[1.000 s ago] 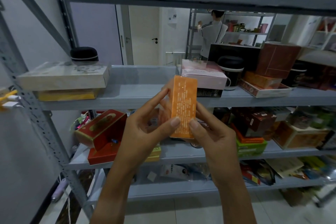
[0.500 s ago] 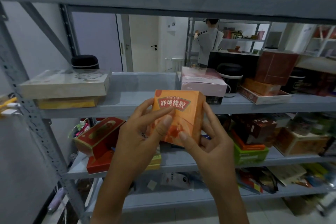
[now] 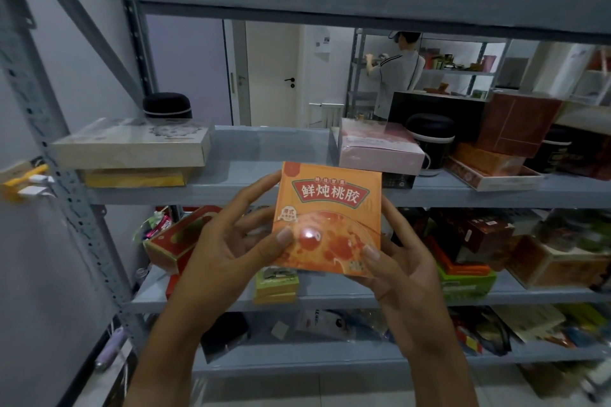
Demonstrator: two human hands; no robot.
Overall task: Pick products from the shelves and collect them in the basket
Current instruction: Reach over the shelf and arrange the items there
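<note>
Grey shelves point(image 3: 231, 182) fill my view; both hands, left hand point(image 3: 228, 251) and right hand point(image 3: 401, 269), clamp the orange box point(image 3: 327, 218) before the middle shelf's front edge. Picking done, I judge; next, lower it into the unseen basket.

Middle shelf point(image 3: 271, 155) has a decent open stretch in the centre, between the stacked flat boxes point(image 3: 132, 149) on the left and the pink box point(image 3: 380, 150) on the right. Right side is packed tight with a black pot point(image 3: 429, 139) and brown cartons point(image 3: 515, 124). The shelf below point(image 3: 347, 297) is crammed with boxes.
</note>
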